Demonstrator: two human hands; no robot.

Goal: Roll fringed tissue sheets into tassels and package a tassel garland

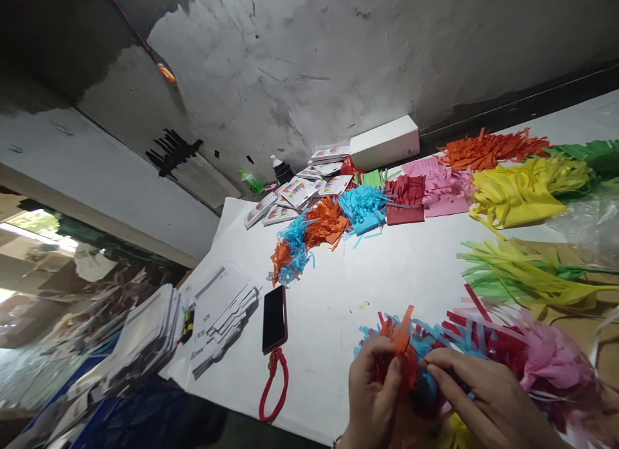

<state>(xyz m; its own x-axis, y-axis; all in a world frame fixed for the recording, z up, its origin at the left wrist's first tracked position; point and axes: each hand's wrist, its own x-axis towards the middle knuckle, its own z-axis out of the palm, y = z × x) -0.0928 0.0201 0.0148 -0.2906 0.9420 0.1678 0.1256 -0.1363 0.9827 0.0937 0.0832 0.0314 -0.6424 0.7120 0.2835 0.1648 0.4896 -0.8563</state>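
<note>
Near the front right of the white table, my left hand [371, 389] is closed around an orange fringed tissue paper tassel [403, 336]. Close beside it, my right hand [476, 388] pinches a thin strand at the tassel, with thumb and forefinger together; whether it is string or paper I cannot tell. Around and behind both hands lie blue fringed paper [438, 336], dark red fringed paper [498, 339] and a pink fringed bunch [556, 359]. Some yellow paper [457, 429] shows below my hands. My palms hide part of the orange piece.
A phone [275, 320] with a red wrist strap [273, 391] lies left of my hands. Further left are stacked white cartons, flattened [225, 313]. Fringed bundles, including yellow [527, 188] and orange [491, 151], line the back, near printed packets [297, 192] and a white box [385, 142].
</note>
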